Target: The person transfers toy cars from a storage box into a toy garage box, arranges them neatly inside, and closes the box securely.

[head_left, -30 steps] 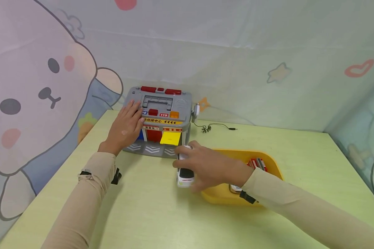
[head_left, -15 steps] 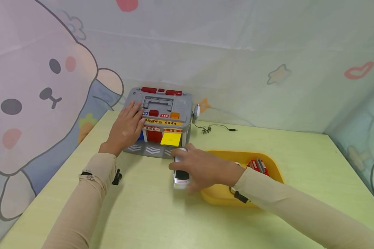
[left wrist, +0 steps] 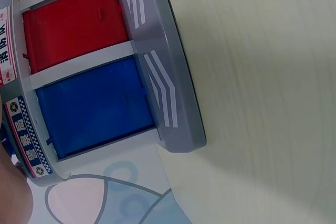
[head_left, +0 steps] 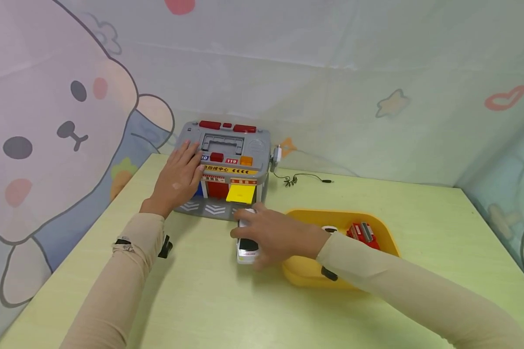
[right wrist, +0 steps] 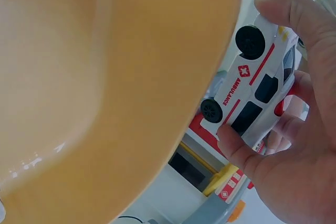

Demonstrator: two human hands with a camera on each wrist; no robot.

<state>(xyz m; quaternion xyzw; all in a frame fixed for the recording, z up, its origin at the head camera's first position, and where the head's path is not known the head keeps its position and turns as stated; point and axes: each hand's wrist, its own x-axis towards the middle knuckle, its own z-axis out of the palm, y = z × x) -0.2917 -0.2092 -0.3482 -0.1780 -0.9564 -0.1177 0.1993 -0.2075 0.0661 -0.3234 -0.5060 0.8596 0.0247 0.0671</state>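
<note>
My left hand rests flat on the left side of the roof of a grey toy rescue station, its fingers extended. With thumb and fingers, my right hand grips a white toy ambulance in front of the station's right bay. There the yellow door stands raised, sticking outward. The red door and blue door are down, as the left wrist view shows. In the head view, the right hand covers part of the ambulance; its side with red lettering faces the right wrist camera.
A yellow bin stands right of the ambulance, close by the right forearm. It holds a red toy vehicle and a white toy, partly hidden by the sleeve. A thin black cable lies behind the bin, beside the station.
My right hand has shifted a little to the left with the ambulance, and more of the bin's contents shows. The left hand has stayed on the station's roof.
</note>
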